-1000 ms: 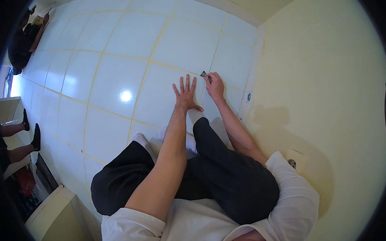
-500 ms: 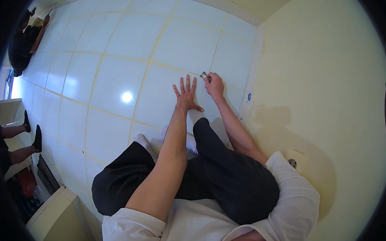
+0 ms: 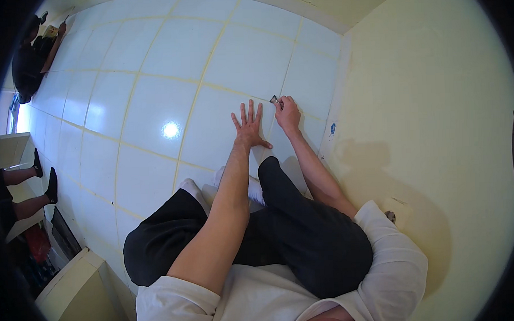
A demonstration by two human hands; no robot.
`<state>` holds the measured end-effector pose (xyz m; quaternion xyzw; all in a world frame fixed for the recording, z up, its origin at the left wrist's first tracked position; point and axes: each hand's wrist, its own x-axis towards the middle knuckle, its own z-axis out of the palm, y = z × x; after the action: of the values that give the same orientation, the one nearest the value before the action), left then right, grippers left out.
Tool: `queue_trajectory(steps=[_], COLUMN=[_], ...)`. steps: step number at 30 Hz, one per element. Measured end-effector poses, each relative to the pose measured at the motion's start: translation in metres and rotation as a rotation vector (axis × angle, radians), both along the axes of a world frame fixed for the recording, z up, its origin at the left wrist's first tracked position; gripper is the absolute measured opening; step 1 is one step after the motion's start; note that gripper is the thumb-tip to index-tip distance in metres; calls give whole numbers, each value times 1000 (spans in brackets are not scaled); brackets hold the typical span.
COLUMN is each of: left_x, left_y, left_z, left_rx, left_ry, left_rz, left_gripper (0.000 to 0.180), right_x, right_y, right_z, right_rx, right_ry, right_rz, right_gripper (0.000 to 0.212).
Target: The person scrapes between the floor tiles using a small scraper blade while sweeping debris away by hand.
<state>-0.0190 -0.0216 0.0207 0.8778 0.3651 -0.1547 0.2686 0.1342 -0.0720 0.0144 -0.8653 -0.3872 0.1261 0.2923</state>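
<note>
The left hand (image 3: 248, 130) was spread flat on pale floor tiles (image 3: 213, 117). Apart from it, just to the right, a small metal tool (image 3: 274, 100) was clasped in the right hand (image 3: 288, 112), its tip held at a yellowish grout line (image 3: 232, 90). Dark trousers (image 3: 319, 243) were worn.

Here, a small tool (image 3: 274, 100) is being partly hidden by the right hand (image 3: 288, 111); far left, two legs (image 3: 31, 207) are being cropped!

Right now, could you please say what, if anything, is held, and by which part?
The right hand holds a small flared tool behind its wide end; the left hand holds nothing.
</note>
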Motion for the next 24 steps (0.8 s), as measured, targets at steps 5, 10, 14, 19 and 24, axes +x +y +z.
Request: queue_trajectory(steps=[5,10,14,19,24], left_x=[1,6,5,-1,3], left_y=[-2,-4,-3,-3,-4], left_z=[0,1,-1,-3,0], left_rx=[-9,-11,-12,-14,-12], left_ry=[-16,-6,-10,-34,-30], left_rz=[7,6,24,37,27], left_gripper=[164,166,168,169,169], right_x=[-6,-1,1,10,7], right_y=[8,19,22,16,18], right_z=[-2,-9,-9,-1,-9], right_rx=[29,60,31,-120,-31], right_ry=[9,-8,-18,6,31], right_rz=[29,78,119,77,111], right_gripper=[13,13,13,15,17])
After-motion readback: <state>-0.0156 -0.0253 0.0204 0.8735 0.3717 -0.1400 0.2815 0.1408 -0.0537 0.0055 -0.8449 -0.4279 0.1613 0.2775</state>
